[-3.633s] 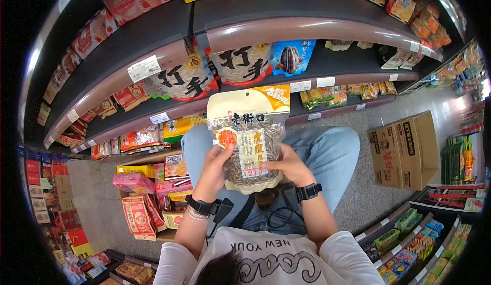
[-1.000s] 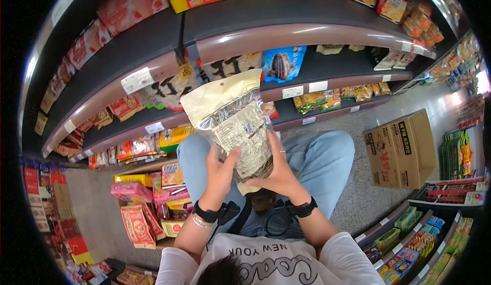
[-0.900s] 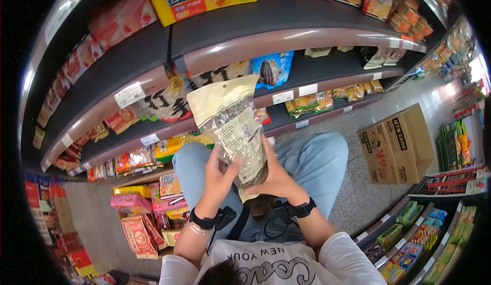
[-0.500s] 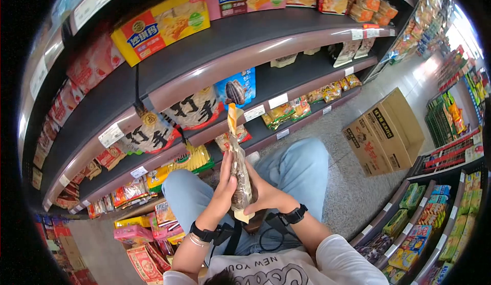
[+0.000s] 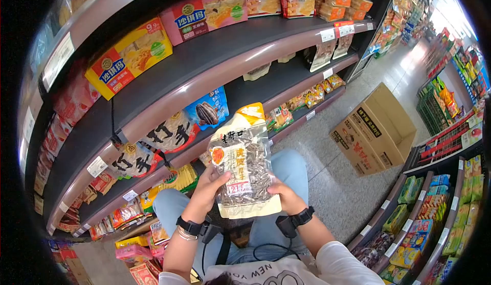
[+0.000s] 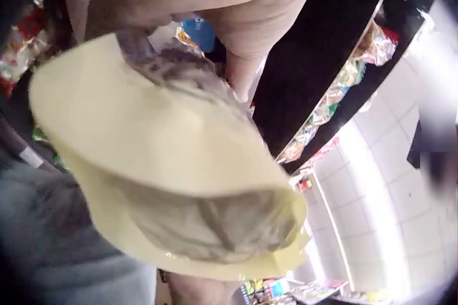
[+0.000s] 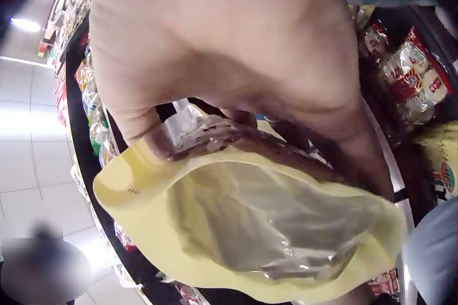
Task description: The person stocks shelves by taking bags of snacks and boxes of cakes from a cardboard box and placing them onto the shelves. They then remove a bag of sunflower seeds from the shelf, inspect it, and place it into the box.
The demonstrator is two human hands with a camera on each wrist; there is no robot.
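A clear-fronted bag of sunflower seeds (image 5: 250, 162), with cream ends and an orange top corner, is held over the person's lap, its printed front toward the head camera. My left hand (image 5: 207, 185) grips its left edge, thumb over the front. On the opposite edge, my right hand (image 5: 286, 195) holds it with the thumb near the lower corner. In the left wrist view the bag's cream bottom (image 6: 143, 126) fills the middle below the left hand (image 6: 236, 5). The right wrist view shows the bag's folded base (image 7: 265, 226) under the right hand (image 7: 229, 40); most fingers are hidden behind the bag.
Curved store shelves (image 5: 204, 75) stand ahead, with snack boxes (image 5: 130, 55) above and a blue seed bag (image 5: 207, 108) lower down. An open cardboard carton (image 5: 373, 131) sits on the floor to the right. Packed snacks (image 5: 138, 252) lie at lower left, and low shelves (image 5: 414, 234) at lower right.
The bag has turned from its back, through edge-on, to its printed front, with both hands keeping hold. The head view has swung, so the shelves and carton appear farther left.
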